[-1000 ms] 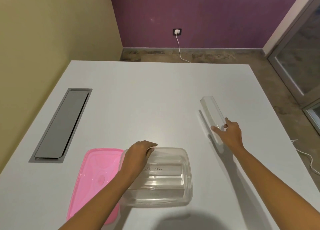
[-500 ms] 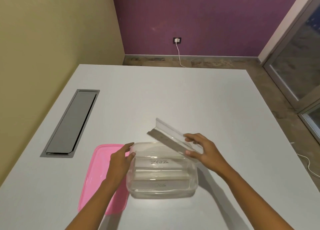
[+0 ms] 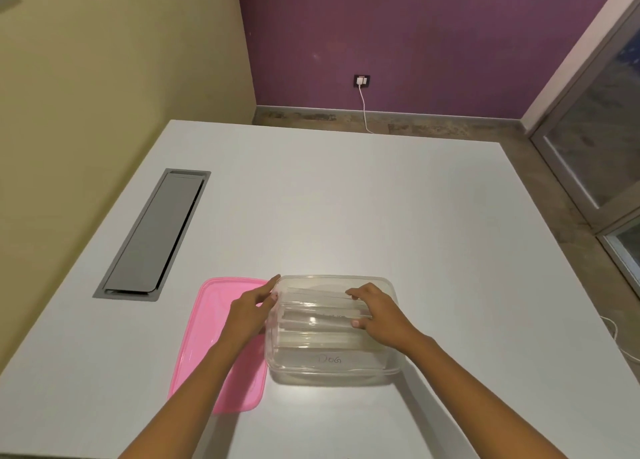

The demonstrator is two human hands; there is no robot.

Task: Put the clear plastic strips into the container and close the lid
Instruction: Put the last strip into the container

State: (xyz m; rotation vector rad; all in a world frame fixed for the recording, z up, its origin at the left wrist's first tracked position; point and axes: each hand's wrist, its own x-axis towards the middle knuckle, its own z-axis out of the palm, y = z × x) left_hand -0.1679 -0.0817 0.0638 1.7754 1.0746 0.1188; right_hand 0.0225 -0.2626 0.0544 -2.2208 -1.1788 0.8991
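A grey metal cable hatch [image 3: 152, 235] sits recessed in the left part of a white table [image 3: 346, 199], its flap shut flush with the surface. Nearer the person, a pink plastic lid [image 3: 207, 347] lies flat on the tabletop, just left of a clear plastic container [image 3: 332, 365] and touching or nearly touching its left wall; the lid is off the box. The person's left hand [image 3: 247, 311] reaches across the lid, fingers extended and pressed against the container's upper left corner, bracing the rim rather than closing around anything. The container stands upright and open near the table's front edge, with the handwritten word "DOG" showing through its near wall. Inside it lie several clear plastic strips [image 3: 311, 320], stacked lengthwise from left to right; how many there are cannot be told through the glare. The right hand [image 3: 379, 316] is lowered into the container from the right, thumb and fingers pinched on the right end of the topmost strip, which lies across the box just below the rim. To the right of the container the tabletop is bare white surface. Beyond the table, a purple wall carries a socket [image 3: 362, 81] with a white charger plugged in and a white cable [image 3: 364, 112] dropping to the floor, and a glazed door frame [image 3: 588, 129] fills the right edge.
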